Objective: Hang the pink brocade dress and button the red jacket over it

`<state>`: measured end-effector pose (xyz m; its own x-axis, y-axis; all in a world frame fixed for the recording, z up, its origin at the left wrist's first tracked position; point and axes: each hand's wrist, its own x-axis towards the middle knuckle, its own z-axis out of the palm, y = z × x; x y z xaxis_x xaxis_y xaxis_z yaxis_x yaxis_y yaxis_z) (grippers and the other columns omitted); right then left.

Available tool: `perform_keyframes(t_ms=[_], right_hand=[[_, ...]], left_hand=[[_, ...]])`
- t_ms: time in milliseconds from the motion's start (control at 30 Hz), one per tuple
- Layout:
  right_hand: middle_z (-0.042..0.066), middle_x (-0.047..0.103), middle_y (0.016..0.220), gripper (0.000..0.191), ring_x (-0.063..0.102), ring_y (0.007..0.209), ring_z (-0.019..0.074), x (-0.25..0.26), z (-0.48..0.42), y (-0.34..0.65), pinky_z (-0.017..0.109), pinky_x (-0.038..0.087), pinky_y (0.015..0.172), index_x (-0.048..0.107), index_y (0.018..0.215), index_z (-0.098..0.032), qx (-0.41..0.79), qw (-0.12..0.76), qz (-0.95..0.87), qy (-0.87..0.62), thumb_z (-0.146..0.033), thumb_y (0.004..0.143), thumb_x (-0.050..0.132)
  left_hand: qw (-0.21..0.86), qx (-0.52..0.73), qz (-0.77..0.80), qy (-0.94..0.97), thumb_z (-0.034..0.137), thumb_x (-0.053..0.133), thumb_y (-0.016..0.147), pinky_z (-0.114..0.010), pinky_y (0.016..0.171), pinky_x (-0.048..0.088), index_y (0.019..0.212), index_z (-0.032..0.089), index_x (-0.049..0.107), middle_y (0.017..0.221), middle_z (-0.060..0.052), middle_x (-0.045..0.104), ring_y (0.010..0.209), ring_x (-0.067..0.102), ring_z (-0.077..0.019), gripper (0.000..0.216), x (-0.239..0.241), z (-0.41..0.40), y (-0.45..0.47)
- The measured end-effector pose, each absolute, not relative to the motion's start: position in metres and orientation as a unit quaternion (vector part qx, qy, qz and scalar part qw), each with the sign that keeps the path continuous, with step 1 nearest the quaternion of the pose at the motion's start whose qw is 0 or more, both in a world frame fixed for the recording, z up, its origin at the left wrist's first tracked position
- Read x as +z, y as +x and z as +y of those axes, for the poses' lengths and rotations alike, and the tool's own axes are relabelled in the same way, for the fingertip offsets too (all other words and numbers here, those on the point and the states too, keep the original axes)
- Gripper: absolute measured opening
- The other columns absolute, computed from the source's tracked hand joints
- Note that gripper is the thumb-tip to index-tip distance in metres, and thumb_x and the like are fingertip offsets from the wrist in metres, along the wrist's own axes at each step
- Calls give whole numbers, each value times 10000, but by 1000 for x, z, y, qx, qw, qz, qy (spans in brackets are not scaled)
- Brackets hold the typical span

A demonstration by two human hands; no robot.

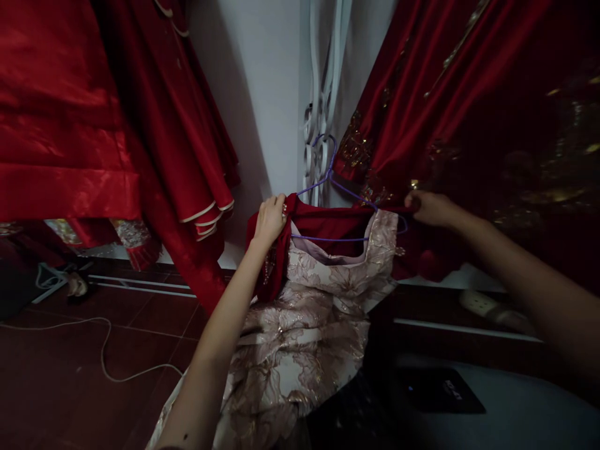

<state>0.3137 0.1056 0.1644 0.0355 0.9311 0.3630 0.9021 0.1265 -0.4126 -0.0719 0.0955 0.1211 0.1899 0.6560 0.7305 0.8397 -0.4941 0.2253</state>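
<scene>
A pink and gold brocade dress (pixel 304 319) with red shoulder parts hangs on a purple wire hanger (pixel 328 181). My left hand (pixel 270 219) is closed on the dress's left red shoulder at the hanger's end. My right hand (pixel 429 208) is closed on the right shoulder of the dress at the hanger's other end. The hanger's hook reaches up to white ornamental metalwork (pixel 323 94) in the wall corner.
Red satin gowns (pixel 94 125) hang at the left, and a red embroidered gown (pixel 469 112) hangs at the right. A white cable (pixel 105 350) trails over the dark red tiled floor. A dark flat thing (pixel 440 390) lies on a grey surface at the lower right.
</scene>
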Motion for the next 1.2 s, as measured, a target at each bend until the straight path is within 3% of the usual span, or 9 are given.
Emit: perform_keyframes(t_ms=[100,267,467,667,767,833,1000,1067,1200], right_hand=[[-28,561,575,293,461,528,109,166,83,338,286,316,596,555,644,-197,19,217,-712,-667,76,538,571],[14,596,684,161,491,612,119,169,63,336,253,331,613,549,789,-186,1,158,-750,-642,-205,667,653],[93,641,859,276,511,668,140,160,56,262,261,334,610,601,979,-168,-50,393,-603,-692,-259,771,444],[-13,516,548,124,473,552,129,129,36,161,236,327,549,520,632,-180,191,380,-732,-532,-212,644,400],[-29,492,576,156,446,521,122,116,27,145,234,340,506,493,743,-190,296,441,-693,-488,-216,635,383],[-10,539,687,237,489,586,136,106,20,153,245,388,550,489,879,-192,269,458,-694,-487,-229,659,410],[63,588,843,376,557,750,200,91,1,218,297,430,665,471,1018,-177,28,343,-738,-580,-152,644,492],[110,605,910,391,564,828,243,92,-4,247,309,419,647,489,1042,-175,-59,275,-724,-630,-114,656,481],[182,637,961,435,604,740,285,90,-2,269,333,365,554,493,1175,-181,-115,148,-654,-733,-126,746,445]], left_hand=[[131,-406,-526,-736,118,398,830,-368,863,340,1035,137,491,988,-145,545,983,495,-269,226,115,88,-59],[171,-351,-603,-696,136,315,868,-352,834,362,1084,138,468,988,-130,545,964,503,-247,265,114,74,-38],[191,-333,-617,-687,123,286,868,-357,822,364,1108,147,467,951,-127,552,925,516,-246,302,116,66,-28],[188,-358,-635,-659,131,303,854,-392,833,364,1118,138,470,983,-158,549,959,505,-272,312,116,61,-28],[180,-370,-631,-657,142,324,846,-396,828,369,1124,134,467,985,-163,549,964,502,-278,313,117,61,-30],[176,-378,-625,-660,142,336,838,-395,828,367,1115,136,470,987,-161,548,967,501,-278,308,118,62,-31],[173,-378,-611,-673,138,346,830,-393,833,358,1072,140,490,991,-152,544,970,496,-278,281,119,67,-36],[171,-372,-607,-681,164,366,832,-394,840,355,1082,147,490,996,-147,541,976,490,-279,280,119,68,-40],[173,-369,-608,-681,277,442,824,-418,887,330,1155,190,468,1042,-136,527,1004,470,-286,343,116,68,-52]])
